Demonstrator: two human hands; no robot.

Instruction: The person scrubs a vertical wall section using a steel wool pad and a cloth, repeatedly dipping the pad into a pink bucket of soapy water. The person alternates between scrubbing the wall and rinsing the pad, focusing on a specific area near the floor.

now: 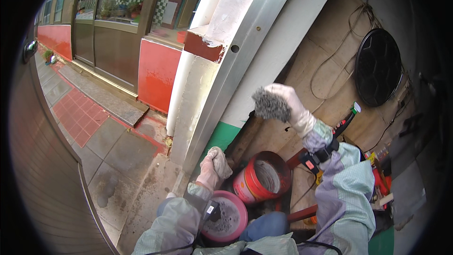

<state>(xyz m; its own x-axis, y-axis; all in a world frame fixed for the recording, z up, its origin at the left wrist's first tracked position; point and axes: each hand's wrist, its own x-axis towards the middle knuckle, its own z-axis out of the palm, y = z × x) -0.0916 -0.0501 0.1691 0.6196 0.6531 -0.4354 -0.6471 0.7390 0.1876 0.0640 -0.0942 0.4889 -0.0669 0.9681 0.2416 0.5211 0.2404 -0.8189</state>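
Observation:
My right hand [288,101], in a pale glove, is closed on a grey steel wool scouring pad [270,105] and is raised near the white and green painted wall edge [254,104]. My left hand [209,170], also gloved, grips a crumpled pale cloth [222,163] lower down, by the green part of the wall. Just below it stands a pink basin [244,216] of greyish, foamy water. To the right of the basin is a red bucket [244,186] with pale residue inside. A metal door frame [226,74] runs diagonally beside the wall.
A dark round lid-like disc [378,67] and looped cable [329,56] are at the upper right. A brush [355,108] and clutter lie beyond my right arm. A brown door panel [53,170] stands at the left. Red metal bars [302,213] cross near my knee.

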